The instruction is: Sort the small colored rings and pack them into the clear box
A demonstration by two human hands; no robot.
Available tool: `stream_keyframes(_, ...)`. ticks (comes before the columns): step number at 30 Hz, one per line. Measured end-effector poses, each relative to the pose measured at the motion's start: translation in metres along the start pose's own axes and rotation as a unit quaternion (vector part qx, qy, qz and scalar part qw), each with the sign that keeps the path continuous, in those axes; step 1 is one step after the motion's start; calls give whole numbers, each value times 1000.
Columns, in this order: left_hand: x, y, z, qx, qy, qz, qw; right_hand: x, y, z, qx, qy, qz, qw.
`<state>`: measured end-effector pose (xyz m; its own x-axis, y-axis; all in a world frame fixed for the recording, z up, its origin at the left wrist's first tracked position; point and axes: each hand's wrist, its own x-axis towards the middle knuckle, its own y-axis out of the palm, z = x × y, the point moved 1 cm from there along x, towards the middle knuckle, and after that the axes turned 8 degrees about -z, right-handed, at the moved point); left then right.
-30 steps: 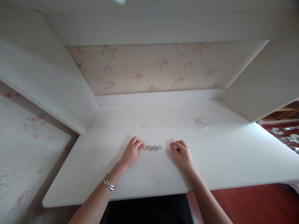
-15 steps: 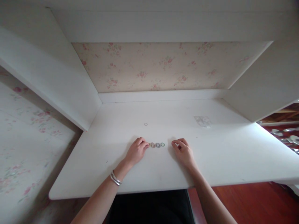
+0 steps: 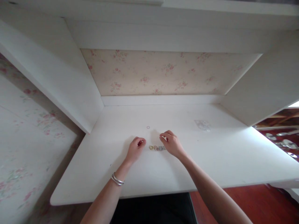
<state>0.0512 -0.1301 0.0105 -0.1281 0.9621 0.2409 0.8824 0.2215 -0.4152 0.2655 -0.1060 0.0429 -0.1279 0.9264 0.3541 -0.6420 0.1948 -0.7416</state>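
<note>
A short row of small rings lies on the white desk: a yellowish ring [image 3: 151, 147] on the left, a pinkish ring [image 3: 156, 148] and a grey ring [image 3: 161, 148]. A greenish ring at the row's right end is mostly hidden behind my right hand [image 3: 171, 143]. That hand hovers over the right end, thumb and index fingertips slightly apart, with nothing visible between them. Just left of the row is my left hand [image 3: 136, 148], its fingers curled closed, apart from the rings and showing nothing held. A single thin pinkish ring [image 3: 148, 127] lies farther back.
A clear plastic bag [image 3: 202, 125] lies flat on the desk [image 3: 126, 118] at the back right. White side panels [image 3: 53, 62] and an overhead shelf enclose the desk. Flowered wallpaper [image 3: 168, 73] covers the back wall. A silver bracelet [image 3: 117, 179] circles my left wrist.
My left hand has let go of the yellowish ring and drawn slightly left. My right hand has moved left and forward, over the row's right end. The view has tilted slightly.
</note>
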Motion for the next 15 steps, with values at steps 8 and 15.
stream_keyframes(8,0,-5,4,-21,-7,2,1000,58,45,17,-165,-61,155,972)
stream_keyframes(15,2,-6,8,-26,-5,8,1000,76,58,15,-197,-82,174,961)
